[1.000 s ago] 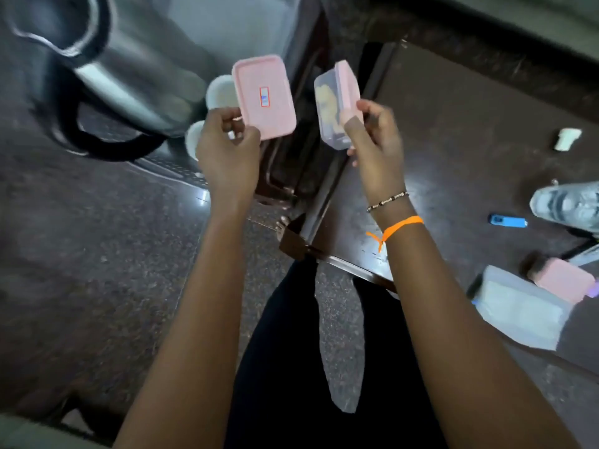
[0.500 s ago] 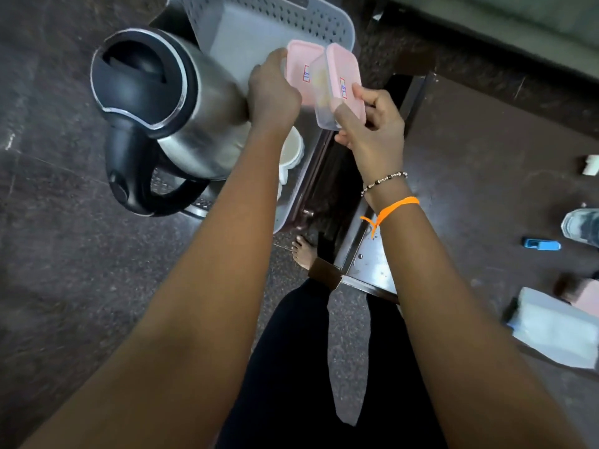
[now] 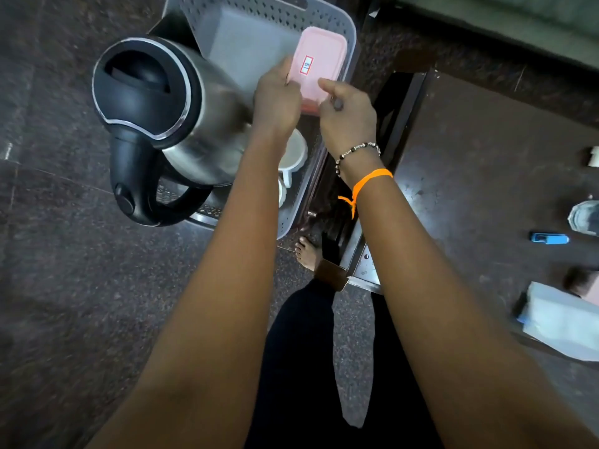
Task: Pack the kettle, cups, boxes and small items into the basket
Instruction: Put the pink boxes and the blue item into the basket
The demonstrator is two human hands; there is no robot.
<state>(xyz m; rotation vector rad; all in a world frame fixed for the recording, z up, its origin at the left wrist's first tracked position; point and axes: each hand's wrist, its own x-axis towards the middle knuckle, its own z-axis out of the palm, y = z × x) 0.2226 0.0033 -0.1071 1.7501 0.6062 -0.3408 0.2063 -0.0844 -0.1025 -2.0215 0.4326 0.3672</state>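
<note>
A pink-lidded box point(image 3: 319, 63) with a small red-framed label sits low over the right side of the grey perforated basket point(image 3: 350, 34). My left hand point(image 3: 275, 95) grips its left edge and my right hand point(image 3: 346, 115) pinches its near edge. A second pink edge shows just under it near my fingers. The steel kettle point(image 3: 155, 115) with its black lid and handle stands in the basket's left half. Two white cups point(image 3: 295, 153) point(image 3: 282, 192) lie in the basket's near end, partly hidden by my left forearm.
The basket rests on the dark stone floor beside a dark brown table point(image 3: 486, 189). On the table lie a blue item point(image 3: 549, 238), a white pouch point(image 3: 560, 322), a clear cup point(image 3: 583, 217) and a small white piece point(image 3: 593, 155). My bare foot point(image 3: 306, 251) is beside the basket.
Both hands carried the two pink boxes from mid-air up and forward to the basket and brought them together. They now sit low on the basket's right side, one lid showing.
</note>
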